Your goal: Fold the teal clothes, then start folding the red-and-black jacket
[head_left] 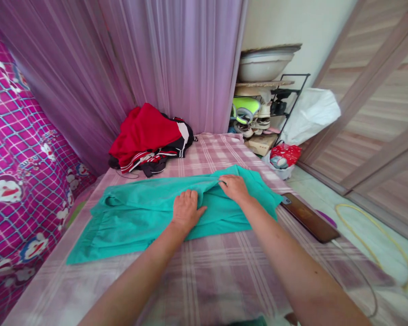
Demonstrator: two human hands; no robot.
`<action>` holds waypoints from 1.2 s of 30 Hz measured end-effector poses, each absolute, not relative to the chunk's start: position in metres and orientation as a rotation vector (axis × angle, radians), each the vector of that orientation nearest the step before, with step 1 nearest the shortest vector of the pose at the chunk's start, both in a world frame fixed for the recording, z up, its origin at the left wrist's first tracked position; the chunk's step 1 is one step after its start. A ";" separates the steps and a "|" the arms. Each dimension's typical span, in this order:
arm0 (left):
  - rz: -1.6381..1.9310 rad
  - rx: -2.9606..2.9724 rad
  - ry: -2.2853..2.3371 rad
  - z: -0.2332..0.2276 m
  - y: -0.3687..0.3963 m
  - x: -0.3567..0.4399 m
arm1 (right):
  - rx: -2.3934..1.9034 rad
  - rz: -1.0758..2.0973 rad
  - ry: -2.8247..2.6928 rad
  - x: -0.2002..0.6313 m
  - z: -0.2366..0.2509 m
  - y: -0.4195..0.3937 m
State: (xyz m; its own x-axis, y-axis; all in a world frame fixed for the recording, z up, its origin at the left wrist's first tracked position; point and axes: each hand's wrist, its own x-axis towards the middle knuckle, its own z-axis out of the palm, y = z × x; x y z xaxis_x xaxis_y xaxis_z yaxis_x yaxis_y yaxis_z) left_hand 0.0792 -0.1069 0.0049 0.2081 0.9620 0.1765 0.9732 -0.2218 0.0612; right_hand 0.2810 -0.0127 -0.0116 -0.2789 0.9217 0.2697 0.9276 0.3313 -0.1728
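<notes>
Both hands on a teal garment (129,226), spread crosswise over a plaid sheet (204,271), with its length running to either side of the grips. Right grip (234,186) closed in a pinch on a raised fold of the cloth, close to the garment's far edge. Left grip (186,209) laid palm down on the cloth, unclosed, with fingers together and thumb spread toward the right grip; just a short span of teal between the two.

Well out to the left of the left grip, the gathered, elastic-looking end and the nearest corner, angled toward the sheet's left edge. To the right of the right grip, a shorter stretch of teal ending in a point beside a phone (309,219); contact there, hard to tell. From the phone, a white cable (358,267) trailing nearer and past the sheet's right side. Beyond that edge, a yellow cord (391,240) looped on the floor.

Past the grips, a band of sheet between the garment's far edge and a heap of red and black clothes (146,136), far left, up against a purple curtain (204,63). Far right of the right grip, off the sheet, a rack (294,92) with shoes, and a red bag (289,153). Nearer than both grips, a broad width of sheet, crossed by both forearms.
</notes>
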 end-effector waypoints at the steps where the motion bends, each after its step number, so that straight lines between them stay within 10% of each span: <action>1: -0.234 -2.377 -1.919 0.007 -0.104 0.079 | -1.652 -0.033 -2.292 0.281 -0.008 -0.013; 11: -0.286 -2.576 -1.694 0.055 -0.075 0.022 | -1.666 -0.189 -2.417 0.301 0.016 0.000; 36: -0.417 -3.012 -1.777 -0.021 -0.114 0.055 | -1.844 -0.205 -2.381 0.268 0.026 -0.011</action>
